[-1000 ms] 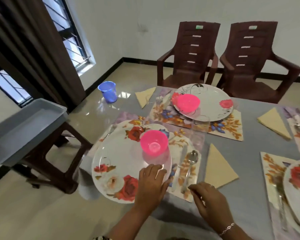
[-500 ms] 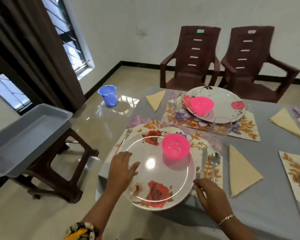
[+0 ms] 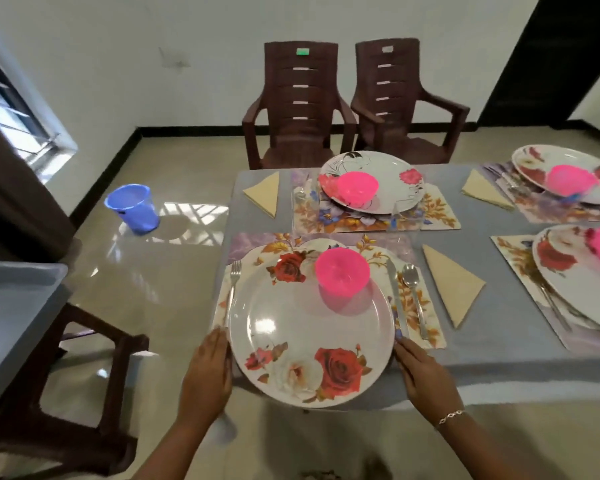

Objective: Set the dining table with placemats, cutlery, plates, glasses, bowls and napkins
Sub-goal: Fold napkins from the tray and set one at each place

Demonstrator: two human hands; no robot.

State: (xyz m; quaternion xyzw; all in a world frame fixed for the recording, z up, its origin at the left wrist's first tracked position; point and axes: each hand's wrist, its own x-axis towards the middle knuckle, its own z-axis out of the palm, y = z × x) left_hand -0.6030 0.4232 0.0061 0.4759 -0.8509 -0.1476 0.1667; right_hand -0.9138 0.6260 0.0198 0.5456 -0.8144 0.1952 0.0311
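Note:
A floral plate (image 3: 309,327) lies on the near placemat (image 3: 418,306) and overhangs the table's front edge. A pink bowl (image 3: 341,270) stands on the plate's far part. A fork (image 3: 234,282) lies left of the plate. To its right lie a knife (image 3: 393,292) and a spoon (image 3: 412,289), then a folded beige napkin (image 3: 451,289). My left hand (image 3: 210,365) touches the plate's left rim with straight fingers. My right hand (image 3: 419,372) touches the right rim, by the knife's handle.
On the grey tablecloth (image 3: 499,327) are other settings: a far plate (image 3: 388,174) with a pink bowl (image 3: 357,188), and two more at the right edge. Two brown chairs (image 3: 298,109) stand behind. A blue bucket (image 3: 134,207) sits on the floor, with a grey tray (image 3: 11,306) on a stool at left.
My left hand moved from the plate's near edge to its left rim, my right hand to its right rim. The plate now sits squarer between fork and knife.

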